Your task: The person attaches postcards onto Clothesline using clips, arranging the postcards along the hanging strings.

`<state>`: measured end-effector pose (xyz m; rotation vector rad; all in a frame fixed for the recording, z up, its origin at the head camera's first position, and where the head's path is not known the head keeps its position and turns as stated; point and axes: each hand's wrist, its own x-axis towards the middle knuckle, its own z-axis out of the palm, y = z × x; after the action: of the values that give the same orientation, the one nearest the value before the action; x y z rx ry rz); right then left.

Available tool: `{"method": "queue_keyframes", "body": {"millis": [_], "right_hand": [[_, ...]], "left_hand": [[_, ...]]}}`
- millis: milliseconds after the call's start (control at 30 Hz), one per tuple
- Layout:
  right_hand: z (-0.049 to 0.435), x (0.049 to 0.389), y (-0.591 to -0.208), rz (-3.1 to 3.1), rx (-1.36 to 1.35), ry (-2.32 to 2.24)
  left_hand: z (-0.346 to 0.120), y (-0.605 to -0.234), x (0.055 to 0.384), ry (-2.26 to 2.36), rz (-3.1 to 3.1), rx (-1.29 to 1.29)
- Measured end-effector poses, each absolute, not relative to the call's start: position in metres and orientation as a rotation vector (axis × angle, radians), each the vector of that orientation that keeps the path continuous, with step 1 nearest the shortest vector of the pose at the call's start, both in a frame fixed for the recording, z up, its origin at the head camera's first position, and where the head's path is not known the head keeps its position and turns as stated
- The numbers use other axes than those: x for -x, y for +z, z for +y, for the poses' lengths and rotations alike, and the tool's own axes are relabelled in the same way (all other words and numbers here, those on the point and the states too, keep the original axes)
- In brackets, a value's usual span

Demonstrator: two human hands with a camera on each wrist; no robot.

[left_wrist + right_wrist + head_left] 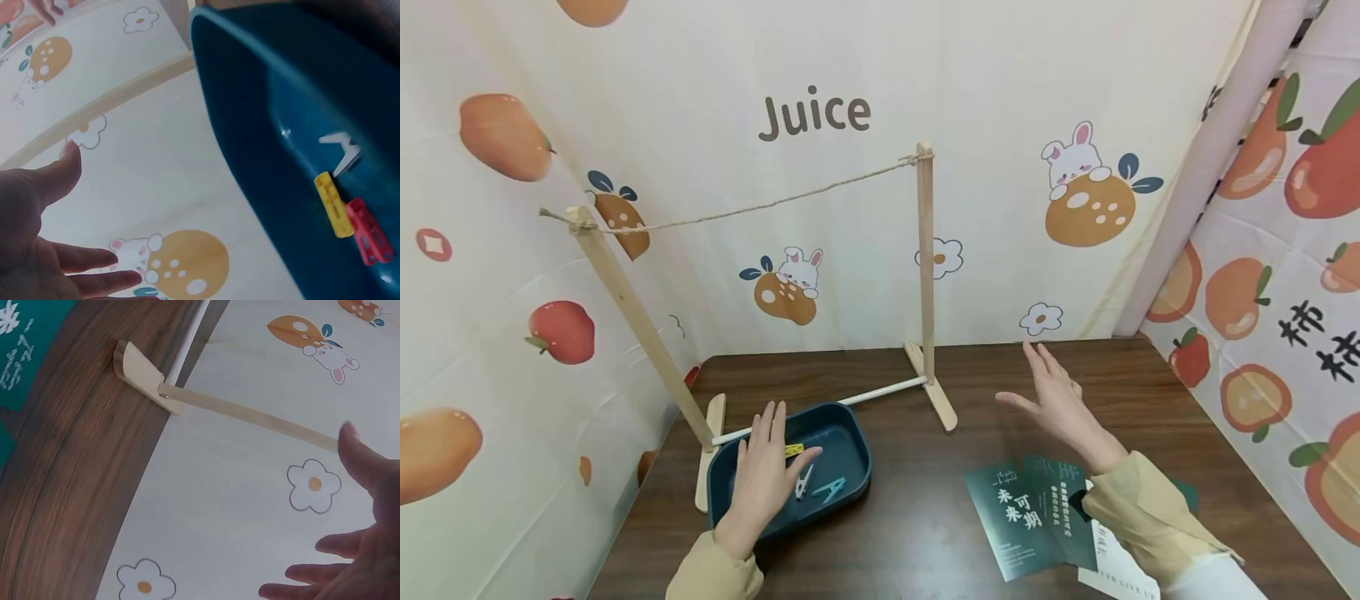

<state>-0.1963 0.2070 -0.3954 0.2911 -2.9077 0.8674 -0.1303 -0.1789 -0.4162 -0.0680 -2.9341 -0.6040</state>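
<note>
My left hand (pixel 763 475) is spread over the dark blue plastic basin (pixel 850 492), holding nothing. Inside the basin lie several clothespins: a teal clothespin (pixel 829 490), a white clothespin (pixel 342 150), a yellow clothespin (pixel 334 205) and a red clothespin (pixel 369 232). In the head view the hand hides part of the basin. My right hand (pixel 1063 408) hovers with fingers extended and nothing in its grasp, beyond several printed cards. A green card (pixel 1011 521) with white characters overlaps another green card (pixel 1060 508); a white card (pixel 1116 567) lies partly under the right sleeve.
A wooden rack stands behind the basin, with a left post (pixel 640 325), a right post (pixel 927 275) and a twine line (pixel 760 206) tied between them. A white rod (pixel 880 391) joins its feet low down. Printed curtains (pixel 985 83) enclose the brown table (pixel 917 483).
</note>
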Motion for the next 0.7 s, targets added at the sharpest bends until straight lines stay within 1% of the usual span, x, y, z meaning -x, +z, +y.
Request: {"method": "queue_keyframes", "body": {"millis": [700], "right_hand": [[0.166, 0.260, -0.388, -2.642, -0.423, 1.197]], "left_hand": [[-0.173, -0.448, 0.106, -0.664, -2.769, 0.064]]}}
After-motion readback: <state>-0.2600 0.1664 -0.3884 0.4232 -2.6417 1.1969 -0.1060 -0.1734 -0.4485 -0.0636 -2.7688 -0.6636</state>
